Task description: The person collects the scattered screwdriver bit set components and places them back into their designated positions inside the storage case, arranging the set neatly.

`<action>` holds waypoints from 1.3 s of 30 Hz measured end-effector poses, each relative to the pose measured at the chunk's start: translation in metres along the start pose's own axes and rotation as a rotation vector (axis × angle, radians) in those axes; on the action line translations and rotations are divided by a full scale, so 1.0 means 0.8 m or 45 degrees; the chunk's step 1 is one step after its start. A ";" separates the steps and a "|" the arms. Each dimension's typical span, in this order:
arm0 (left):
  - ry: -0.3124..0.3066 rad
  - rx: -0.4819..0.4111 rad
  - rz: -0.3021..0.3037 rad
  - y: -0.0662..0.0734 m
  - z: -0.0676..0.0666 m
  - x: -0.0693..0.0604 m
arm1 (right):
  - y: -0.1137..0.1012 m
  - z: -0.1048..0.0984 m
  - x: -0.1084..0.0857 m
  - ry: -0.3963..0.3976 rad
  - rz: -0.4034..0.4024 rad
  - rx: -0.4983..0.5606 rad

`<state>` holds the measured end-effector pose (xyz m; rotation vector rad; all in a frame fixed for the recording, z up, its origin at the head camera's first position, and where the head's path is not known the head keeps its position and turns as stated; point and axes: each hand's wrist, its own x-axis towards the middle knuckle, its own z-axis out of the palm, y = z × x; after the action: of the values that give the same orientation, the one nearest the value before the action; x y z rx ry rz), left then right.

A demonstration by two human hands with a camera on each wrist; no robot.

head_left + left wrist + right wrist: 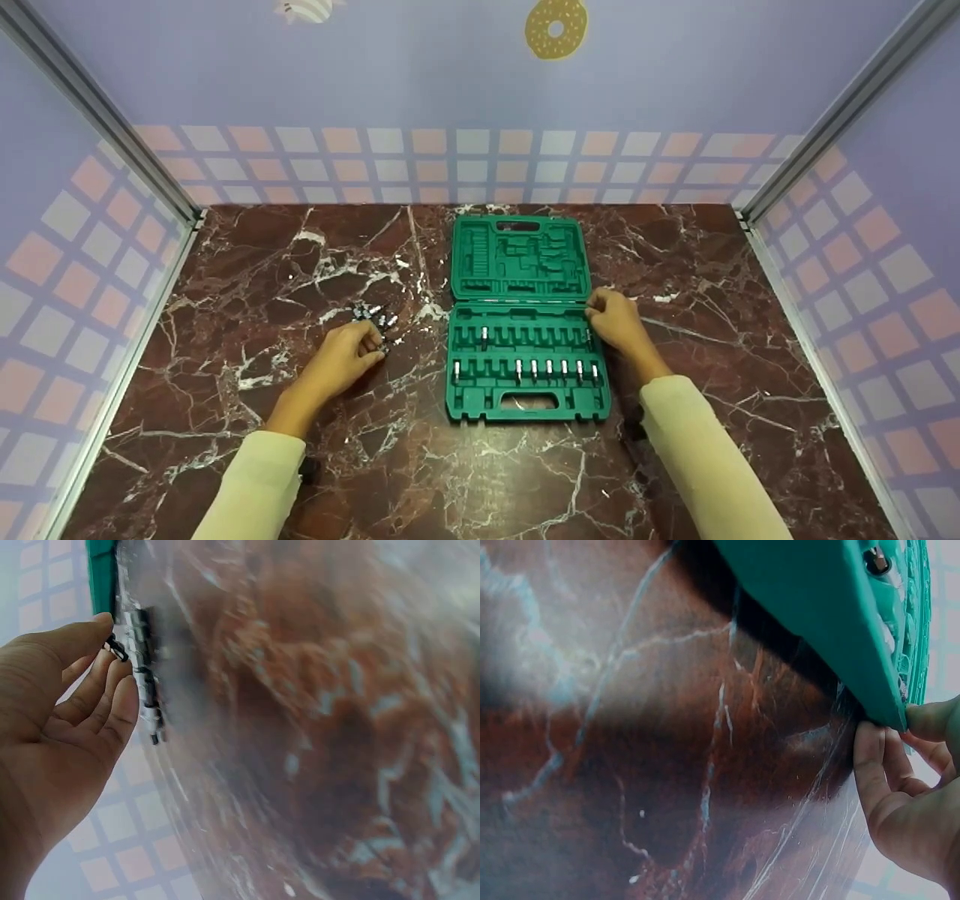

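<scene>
A green plastic socket case (476, 406) lies open on the table, its moulded lid (487, 259) folded back. Chrome bit sockets (549, 369) stand in part of the front row, and a few sit in the row behind. My right hand (616, 321) grips the case's right edge near the hinge, thumb on top and fingers against the outside, as the right wrist view shows. Left of the case, my left hand (346, 356) pinches a small dark-tipped bit socket (118, 650) between thumb and fingers. Several loose bit sockets (142, 652) lie beside that hand, partly hidden by it in the head view.
The dark red marbled tabletop (487, 480) is bounded by a patterned back wall (390, 90) and side walls with metal corner rails (814, 105). Pale streaks run through the table surface.
</scene>
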<state>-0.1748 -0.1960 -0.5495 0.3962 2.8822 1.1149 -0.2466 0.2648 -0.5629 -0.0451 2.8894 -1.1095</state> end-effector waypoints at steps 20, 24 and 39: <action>0.018 -0.084 0.103 0.049 0.011 0.013 | 0.000 0.001 0.000 -0.007 0.020 -0.022; -0.021 -0.110 0.104 0.060 0.016 0.019 | -0.001 0.001 0.001 -0.001 0.026 -0.021; -0.128 -0.238 0.197 0.102 0.044 0.040 | 0.001 0.001 0.001 0.019 -0.018 0.001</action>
<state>-0.1834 -0.1066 -0.5194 0.6546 2.6696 1.3315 -0.2474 0.2650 -0.5638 -0.0571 2.9062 -1.1182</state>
